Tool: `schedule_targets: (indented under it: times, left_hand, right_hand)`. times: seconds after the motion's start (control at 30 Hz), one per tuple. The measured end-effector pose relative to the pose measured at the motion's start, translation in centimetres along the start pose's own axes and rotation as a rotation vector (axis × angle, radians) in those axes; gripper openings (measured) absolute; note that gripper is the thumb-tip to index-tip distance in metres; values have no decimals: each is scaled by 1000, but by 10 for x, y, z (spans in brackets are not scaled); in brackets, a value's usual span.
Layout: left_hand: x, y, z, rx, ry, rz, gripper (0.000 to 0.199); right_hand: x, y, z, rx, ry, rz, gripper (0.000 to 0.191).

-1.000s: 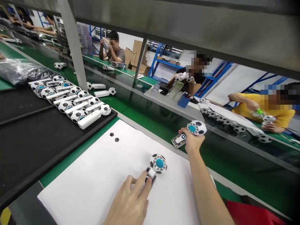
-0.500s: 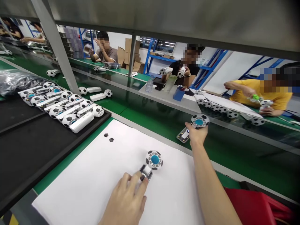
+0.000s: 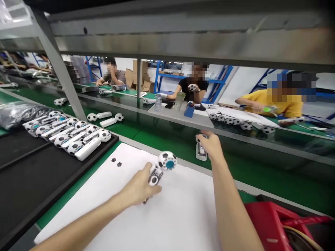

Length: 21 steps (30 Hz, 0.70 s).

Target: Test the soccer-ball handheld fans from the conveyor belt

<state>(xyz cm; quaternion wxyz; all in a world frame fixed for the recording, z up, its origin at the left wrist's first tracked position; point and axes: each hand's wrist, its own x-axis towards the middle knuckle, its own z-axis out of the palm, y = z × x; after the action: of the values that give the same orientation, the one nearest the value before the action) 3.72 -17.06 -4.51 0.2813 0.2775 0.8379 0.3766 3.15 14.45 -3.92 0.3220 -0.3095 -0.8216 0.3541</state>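
- Head view: a football fan [image 3: 162, 165] is gripped by the left hand [image 3: 138, 187] over the white sheet [image 3: 125, 209].
- Beyond that sheet, another unit [image 3: 201, 152] is clasped by the right hand [image 3: 211, 145]; setting-down step, probably.
- Gentle release needed next.

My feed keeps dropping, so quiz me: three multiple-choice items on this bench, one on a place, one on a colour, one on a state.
1. Where do the two small black pieces lie?
A. on the white sheet
B. in the red bin
C. on the black mat

2. What colour is the hub of the football-patterned fan in the left hand?
A. red
B. blue
C. yellow

3. How is the right hand?
A. flat and free
B. out of view
C. closed on a second fan unit over the green belt

Answers: 1 A, they sit at the sheet's far left corner. 2 B, a blue disc faces the camera. 3 C, fingers wrap the unit.
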Motion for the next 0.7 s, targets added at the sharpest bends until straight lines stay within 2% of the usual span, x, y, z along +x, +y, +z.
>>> schedule_targets:
  times: [0.1,0.17,0.23,0.33,0.4,0.47,0.53,0.6,0.7]
  left_hand:
    - [11,30,-20,-523,-113,64,57]
    - [15,51,-30,-724,-154,148,64]
    - [19,68,-37,-837,-181,211,68]
    - [22,83,-45,-886,-191,255,71]
    - [24,86,-49,-875,-196,284,73]
    - [26,86,-51,-869,-190,317,75]
    - [27,83,-49,-863,-168,337,78]
    - [29,75,-45,-843,-175,338,80]
    - [33,62,-38,-819,-214,317,77]
  right_hand:
    - [-13,-32,-23,142,-126,-83,25]
    - [-21,-41,-34,184,-187,-118,25]
    - [-25,-40,-41,180,-209,-109,24]
    - [-27,-35,-49,156,-207,-74,18]
    - [-33,-40,-53,183,-248,-92,29]
    - [-47,-56,-54,243,-339,-144,46]
    - [-66,-79,-53,342,-471,-216,54]
    - [-85,-101,-49,542,-617,-294,54]
    - [-102,-119,-40,682,-650,-256,46]
